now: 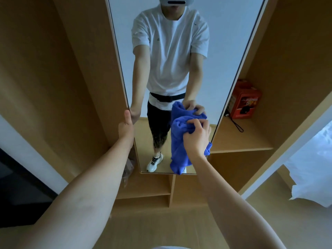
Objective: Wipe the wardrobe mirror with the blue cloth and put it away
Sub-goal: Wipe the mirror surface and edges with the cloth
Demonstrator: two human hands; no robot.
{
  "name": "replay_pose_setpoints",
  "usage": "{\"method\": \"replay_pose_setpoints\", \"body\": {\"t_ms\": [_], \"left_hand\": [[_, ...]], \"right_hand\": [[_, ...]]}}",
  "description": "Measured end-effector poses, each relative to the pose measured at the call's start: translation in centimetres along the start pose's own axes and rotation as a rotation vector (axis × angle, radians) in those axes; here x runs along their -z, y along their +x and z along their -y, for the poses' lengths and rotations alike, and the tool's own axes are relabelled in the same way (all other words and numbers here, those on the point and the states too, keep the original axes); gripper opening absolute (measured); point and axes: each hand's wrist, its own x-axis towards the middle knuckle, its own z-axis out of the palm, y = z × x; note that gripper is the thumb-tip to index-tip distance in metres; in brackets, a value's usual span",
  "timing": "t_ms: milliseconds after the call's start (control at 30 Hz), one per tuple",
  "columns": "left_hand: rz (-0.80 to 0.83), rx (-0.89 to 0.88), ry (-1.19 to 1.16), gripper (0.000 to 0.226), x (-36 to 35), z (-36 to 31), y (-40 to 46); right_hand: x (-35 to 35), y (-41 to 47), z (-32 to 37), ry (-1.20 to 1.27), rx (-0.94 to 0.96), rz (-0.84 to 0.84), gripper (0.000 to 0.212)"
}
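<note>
your right hand (196, 135) has the blue cloth (178, 141) bunched in a fist against the lower part of the mirror (215, 56); left hand (125, 126) grips the mirror's left edge. risk: the hanging tail never touches the glass, so you'd likely leave streaks. pushing hard may swing the panel.

Home bedroom, wooden wardrobe (287, 60) with open shelves, tall mirror (224, 42), white bedding (312, 178) nearby

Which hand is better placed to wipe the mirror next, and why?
Right. The right hand already holds the cloth against the mirror; the left hand grips the mirror's left edge.
</note>
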Motion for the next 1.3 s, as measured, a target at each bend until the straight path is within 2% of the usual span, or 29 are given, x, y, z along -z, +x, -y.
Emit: {"method": "replay_pose_setpoints", "body": {"t_ms": [67,133,233,333,400,533,633,800,933,1033,1167,1300], "left_hand": [[0.021,-0.013,-0.002,0.070,0.2,0.1,-0.1],[0.025,-0.008,0.008,0.070,0.3,0.1,-0.2],[0.024,0.006,0.009,0.072,0.4,-0.1,-0.6],[0.011,0.024,0.029,0.064,0.4,-0.2,-0.9],[0.013,0.039,0.029,0.063,0.4,-0.3,-1.2],[0.029,0.035,0.006,0.079,0.5,-0.1,-0.8],[0.026,0.013,0.003,0.082,0.5,-0.1,-0.6],[0.009,0.027,0.016,0.078,0.3,0.0,-0.7],[-0.001,0.058,0.025,0.078,0.2,-0.2,-0.7],[0.002,0.037,0.010,0.081,0.1,0.0,-0.6],[0.018,0.028,-0.021,0.082,0.0,0.1,-0.4],[0.011,0.051,-0.010,0.083,0.1,0.3,-0.3]], "right_hand": [[0.9,1.1,1.2,0.096,0.027,-0.135,0.042],[1.5,2.1,1.5,0.151,0.019,-0.182,0.042],[1.3,1.9,-0.4,0.045,0.029,-0.082,0.041],[0.7,0.9,-2.5,-0.070,-0.087,0.048,0.041],[0.7,0.8,-2.5,-0.063,-0.146,0.072,0.040],[2.1,1.9,-0.2,0.103,-0.053,-0.081,0.044],[2.9,2.9,0.6,0.181,0.005,-0.194,0.044],[2.0,2.0,-2.2,0.093,-0.024,-0.095,0.048],[1.7,1.0,-3.7,0.060,-0.202,-0.006,0.043],[2.3,1.7,-2.6,0.096,-0.190,-0.071,0.042],[3.6,3.6,-0.1,0.185,-0.060,-0.226,0.046],[2.6,3.0,-1.6,0.130,-0.056,-0.188,0.043]]}}
